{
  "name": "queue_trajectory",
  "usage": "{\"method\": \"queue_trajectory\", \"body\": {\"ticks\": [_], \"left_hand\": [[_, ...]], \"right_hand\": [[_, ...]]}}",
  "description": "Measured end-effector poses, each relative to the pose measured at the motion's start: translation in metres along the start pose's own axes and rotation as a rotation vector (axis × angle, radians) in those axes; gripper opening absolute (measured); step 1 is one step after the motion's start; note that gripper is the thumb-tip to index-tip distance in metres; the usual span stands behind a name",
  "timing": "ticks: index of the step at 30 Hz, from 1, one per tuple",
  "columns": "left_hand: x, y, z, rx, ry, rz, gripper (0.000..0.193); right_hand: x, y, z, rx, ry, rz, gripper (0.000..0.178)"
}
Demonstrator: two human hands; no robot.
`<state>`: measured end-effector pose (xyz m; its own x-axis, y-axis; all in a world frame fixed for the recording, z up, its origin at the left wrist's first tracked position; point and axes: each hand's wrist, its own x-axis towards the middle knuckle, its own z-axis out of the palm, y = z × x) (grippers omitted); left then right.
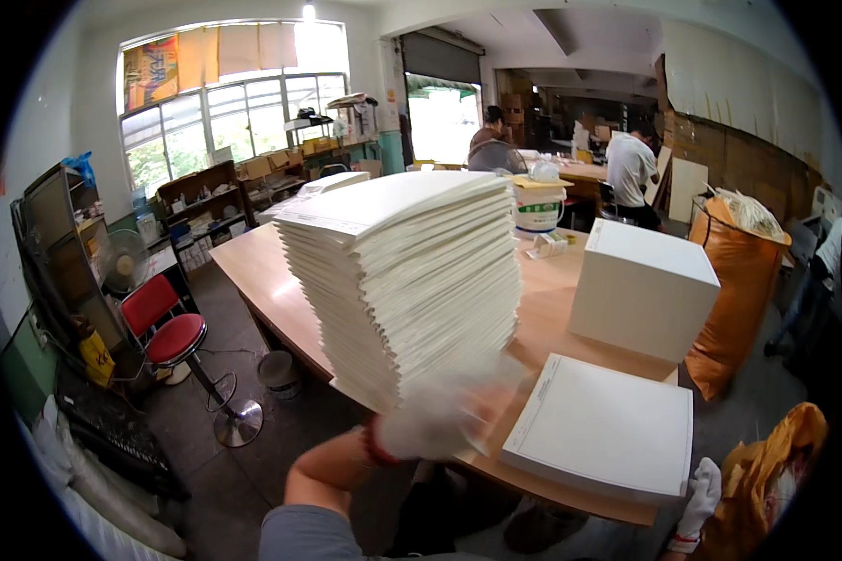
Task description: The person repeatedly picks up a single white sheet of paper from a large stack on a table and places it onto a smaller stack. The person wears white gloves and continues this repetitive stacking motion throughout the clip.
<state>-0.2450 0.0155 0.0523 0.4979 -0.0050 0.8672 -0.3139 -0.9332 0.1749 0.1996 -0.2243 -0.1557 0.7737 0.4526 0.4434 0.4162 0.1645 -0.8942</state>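
My left hand (454, 407), in a white glove, is smeared by motion in front of the foot of a tall stack of white paper (412, 271). Its fingers are too blurred to show whether they hold anything. The tall stack has uneven, wavy layers and leans a little. To its right lies a low stack of white paper (613, 425) with thin printed lines along its borders. At the right edge of that low stack, near its front corner, is my gloved right hand (702, 491), its fingers extended close together beside the sheets.
A neat block of white paper (641, 290) stands behind the low stack on the wooden table (267, 271). A white bucket (538, 206) is farther back. Orange sacks (734, 290) flank the right side; a red stool (176, 337) stands left. Two people work in the background.
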Motion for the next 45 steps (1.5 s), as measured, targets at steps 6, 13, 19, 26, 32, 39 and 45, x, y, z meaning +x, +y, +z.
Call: {"method": "queue_trajectory", "body": {"ticks": [6,13,19,26,32,39,45], "left_hand": [[-0.003,-0.06,0.197,-0.291,-0.64,-0.103,0.023],[0.0,-0.092,0.273,-0.233,-0.649,0.027,0.015],[0.004,-0.089,0.261,-0.391,-0.598,-0.161,0.011],[0.02,-0.081,0.25,-0.399,-0.755,-0.604,0.025],[0.008,-0.085,0.254,-0.416,-0.634,-0.625,0.043],[0.005,-0.093,0.252,-0.531,-0.701,-0.477,0.053],[0.006,-0.09,0.257,-0.385,-0.603,-0.348,0.052]], "right_hand": [[-0.021,-0.018,0.005,-0.865,-0.211,-0.122,0.014],[0.001,-0.084,0.022,-1.068,-0.058,-0.773,0.029],[0.038,-0.11,0.072,-0.783,-0.143,-0.723,0.016],[0.041,-0.083,0.067,-0.831,-0.05,-0.687,0.027],[0.04,-0.092,0.064,-0.757,-0.041,-0.613,0.011],[0.038,-0.09,0.069,-0.613,0.019,-0.51,0.027],[0.038,-0.081,0.068,-0.735,0.032,-0.601,0.014]]}}
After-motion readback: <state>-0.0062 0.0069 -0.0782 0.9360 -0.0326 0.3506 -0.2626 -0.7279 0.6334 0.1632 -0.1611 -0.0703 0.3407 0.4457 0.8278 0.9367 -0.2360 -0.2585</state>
